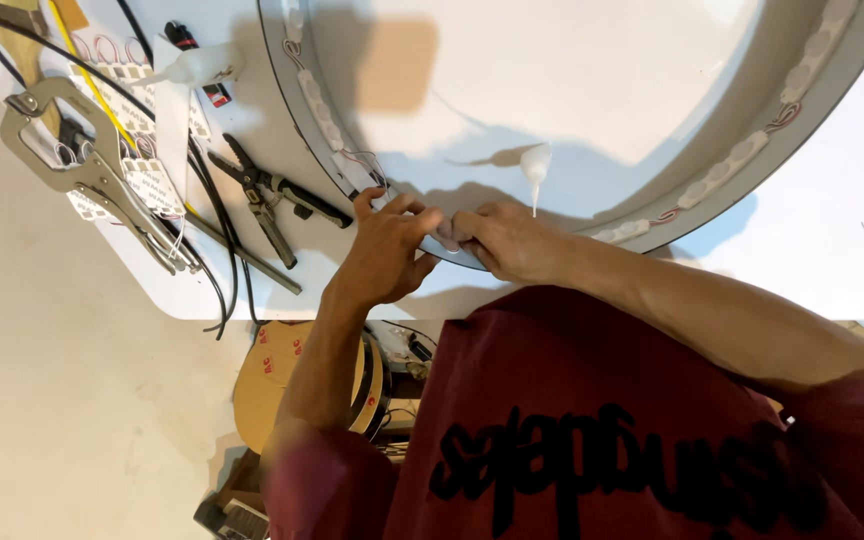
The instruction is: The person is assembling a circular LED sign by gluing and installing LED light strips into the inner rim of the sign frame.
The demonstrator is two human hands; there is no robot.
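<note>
A large round shallow frame (552, 60) with a grey rim lies on the white table (832, 250). A chain of white light modules (742, 160) joined by thin wires runs along its inner wall. My left hand (382, 250) and my right hand (512, 240) meet at the near rim (472, 262), fingertips pinched together on it where the module chain ends. A small white nozzle-shaped piece (535, 165) with a thin tip stands just above my right hand; whether the hand holds it cannot be told.
Left of the frame lie black-handled pliers (272, 200), large metal locking clamp pliers (82, 165), a white tube (192, 65), black cables (207, 200) and loose light modules (147, 175). The table's rounded edge (202, 305) is near; a cardboard reel (272, 375) sits below on the floor.
</note>
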